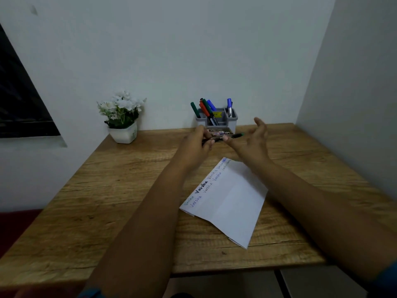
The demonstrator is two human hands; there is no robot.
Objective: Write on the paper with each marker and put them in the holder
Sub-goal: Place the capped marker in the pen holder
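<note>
Markers (206, 109): six in holder (233, 120), one in left hand (196, 140).

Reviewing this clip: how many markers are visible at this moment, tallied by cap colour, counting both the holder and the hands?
Green: 3, two in the holder at and, one held in the left hand at
Blue: 2, and
Red-orange: 1
Total: 6; a dark tip behind them may be another, too hidden to count.

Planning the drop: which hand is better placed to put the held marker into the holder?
Left hand: it already grips the green-capped black marker before the grey plastic holder; the right hand is open.
</note>
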